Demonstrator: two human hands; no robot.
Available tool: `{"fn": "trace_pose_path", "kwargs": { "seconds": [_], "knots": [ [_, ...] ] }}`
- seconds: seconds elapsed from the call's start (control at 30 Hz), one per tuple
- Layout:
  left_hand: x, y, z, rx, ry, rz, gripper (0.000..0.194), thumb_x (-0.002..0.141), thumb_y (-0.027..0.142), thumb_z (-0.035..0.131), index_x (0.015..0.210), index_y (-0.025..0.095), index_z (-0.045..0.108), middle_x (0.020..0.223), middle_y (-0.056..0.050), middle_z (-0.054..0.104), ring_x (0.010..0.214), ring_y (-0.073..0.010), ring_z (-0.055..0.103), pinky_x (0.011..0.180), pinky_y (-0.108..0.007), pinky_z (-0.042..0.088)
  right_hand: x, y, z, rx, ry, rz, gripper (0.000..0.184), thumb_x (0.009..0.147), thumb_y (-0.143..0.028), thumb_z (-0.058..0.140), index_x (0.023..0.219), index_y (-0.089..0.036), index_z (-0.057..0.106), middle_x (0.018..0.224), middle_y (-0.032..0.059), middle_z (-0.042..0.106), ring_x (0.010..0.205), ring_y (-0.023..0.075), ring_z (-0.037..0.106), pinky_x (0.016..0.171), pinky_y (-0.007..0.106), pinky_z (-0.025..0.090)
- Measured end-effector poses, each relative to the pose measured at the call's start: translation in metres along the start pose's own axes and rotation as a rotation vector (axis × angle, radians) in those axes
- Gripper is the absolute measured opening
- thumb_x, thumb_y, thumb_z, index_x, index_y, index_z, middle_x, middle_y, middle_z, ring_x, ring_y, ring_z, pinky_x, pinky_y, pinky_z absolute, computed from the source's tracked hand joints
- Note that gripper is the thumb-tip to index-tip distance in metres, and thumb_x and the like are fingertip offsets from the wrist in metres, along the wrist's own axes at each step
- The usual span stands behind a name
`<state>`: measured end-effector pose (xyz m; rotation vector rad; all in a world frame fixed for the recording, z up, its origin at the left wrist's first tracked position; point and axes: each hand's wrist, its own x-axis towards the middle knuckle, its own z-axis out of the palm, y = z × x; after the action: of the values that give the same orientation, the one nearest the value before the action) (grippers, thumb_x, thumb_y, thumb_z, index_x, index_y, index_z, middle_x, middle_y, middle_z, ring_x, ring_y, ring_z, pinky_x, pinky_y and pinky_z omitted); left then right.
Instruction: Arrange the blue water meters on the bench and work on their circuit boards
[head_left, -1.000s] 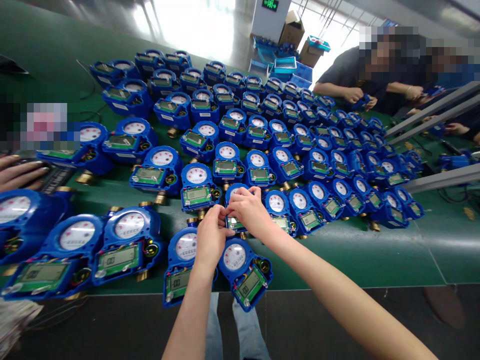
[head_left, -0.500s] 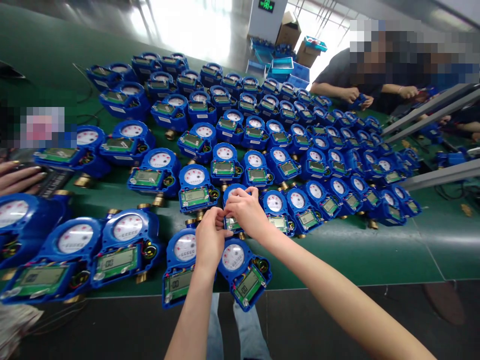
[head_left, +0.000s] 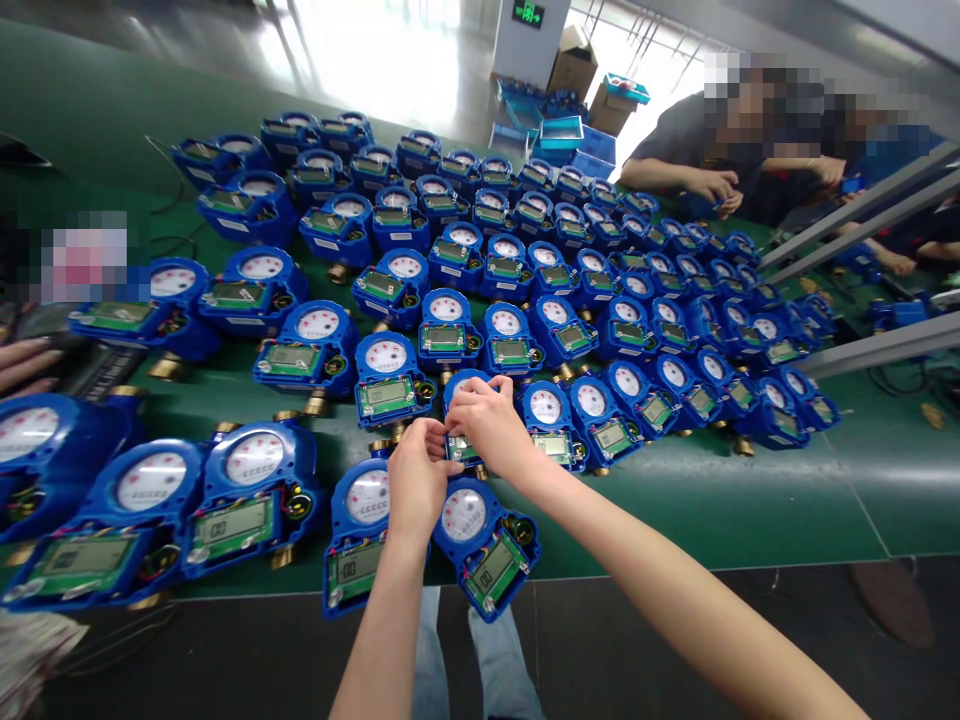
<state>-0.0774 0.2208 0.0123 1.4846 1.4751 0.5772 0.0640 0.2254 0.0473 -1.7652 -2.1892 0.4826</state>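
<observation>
Both my hands meet over one blue water meter (head_left: pixel 463 386) near the table's front edge. My right hand (head_left: pixel 491 425) lies across its dial and circuit board, fingers curled on the housing. My left hand (head_left: pixel 415 480) pinches at the green board's left edge, fingertips touching my right hand. The meter is mostly hidden under my hands. Two more open meters sit just in front: one (head_left: pixel 358 535) under my left wrist, one (head_left: pixel 484 545) tilted at the table edge.
Several blue meters with white dials and green boards cover the green table (head_left: pixel 750 510). Another person's hand (head_left: pixel 26 365) rests at the far left. Two people (head_left: pixel 720 150) work at the far right, beside grey rails (head_left: pixel 862 220). Cardboard boxes (head_left: pixel 574 65) stand beyond.
My hands have stayed on the same meter with small finger shifts. The hand at the far left has drawn back toward the edge.
</observation>
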Motion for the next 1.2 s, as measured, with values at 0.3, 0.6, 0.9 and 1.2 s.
{"fn": "trace_pose_path", "kwargs": {
  "seconds": [0.3, 0.6, 0.9, 1.2],
  "knots": [
    [0.005, -0.002, -0.001, -0.018, -0.033, 0.012, 0.020, 0.091, 0.033, 0.068, 0.093, 0.015, 0.062, 0.082, 0.001, 0.062, 0.072, -0.0141, 0.059, 0.067, -0.031, 0.053, 0.002, 0.002, 0.000, 0.019, -0.009, -0.009, 0.019, 0.089, -0.012, 0.071, 0.071, -0.018, 0.071, 0.086, -0.0012, 0.075, 0.101, 0.0172, 0.053, 0.088, 0.040, 0.018],
    [-0.010, 0.006, 0.004, 0.005, 0.063, 0.098, 0.015, 0.088, 0.020, 0.071, 0.079, 0.014, 0.061, 0.085, 0.001, 0.062, 0.075, -0.0132, 0.060, 0.070, -0.030, 0.055, 0.001, 0.002, 0.000, 0.013, 0.009, -0.023, 0.025, 0.090, -0.012, 0.070, 0.066, -0.018, 0.069, 0.084, -0.0015, 0.075, 0.099, 0.0169, 0.053, 0.089, 0.041, 0.018],
    [-0.018, 0.002, 0.006, 0.097, 0.174, 0.123, 0.017, 0.086, 0.012, 0.071, 0.102, 0.013, 0.064, 0.097, -0.001, 0.063, 0.074, -0.0127, 0.061, 0.072, -0.032, 0.057, -0.003, 0.004, 0.003, 0.001, 0.044, -0.013, 0.017, 0.088, -0.014, 0.074, 0.073, -0.021, 0.074, 0.088, -0.0018, 0.076, 0.102, 0.0176, 0.054, 0.089, 0.041, 0.018],
    [-0.036, 0.000, 0.015, 0.212, 0.192, 0.231, 0.021, 0.090, 0.007, 0.063, 0.109, 0.014, 0.067, 0.105, -0.006, 0.066, 0.102, -0.0230, 0.063, 0.091, -0.043, 0.053, -0.008, 0.007, -0.002, -0.039, 0.017, -0.114, 0.017, 0.091, -0.020, 0.072, 0.075, -0.022, 0.074, 0.086, -0.0021, 0.076, 0.108, 0.0175, 0.056, 0.097, 0.044, 0.016]
  ]
}}
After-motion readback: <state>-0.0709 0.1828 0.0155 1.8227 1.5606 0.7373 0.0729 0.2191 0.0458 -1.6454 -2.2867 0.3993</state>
